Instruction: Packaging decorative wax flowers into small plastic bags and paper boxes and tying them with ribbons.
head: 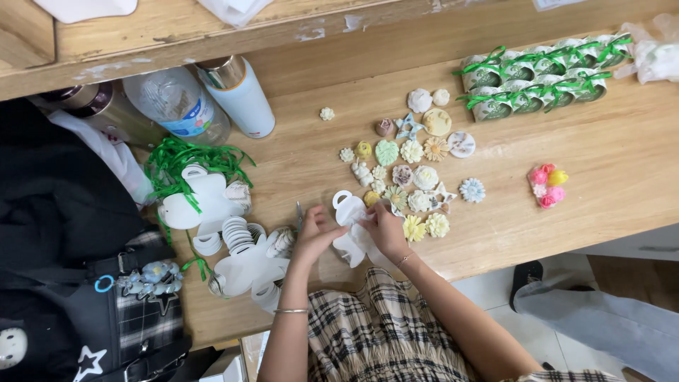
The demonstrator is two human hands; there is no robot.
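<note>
My left hand (315, 235) and my right hand (384, 228) meet over a flat white box cutout (349, 210) lying near the front edge of the wooden table (608, 170). Both hands pinch and fold its flaps, the left on its left side, the right on its right side. Just beyond my right hand lies a spread of several small pastel plaster flowers, shells and stars (412, 159). Part of the cutout is hidden under my fingers.
Left of my hands sit a pile of white box cutouts (240, 247) and green ribbon shreds (187, 159). Bottles (237, 95) stand at the back left. Finished ribbon-tied boxes (541, 74) line the back right. A pink and yellow cluster (547, 185) lies right. A dark bag (78, 304) lies far left.
</note>
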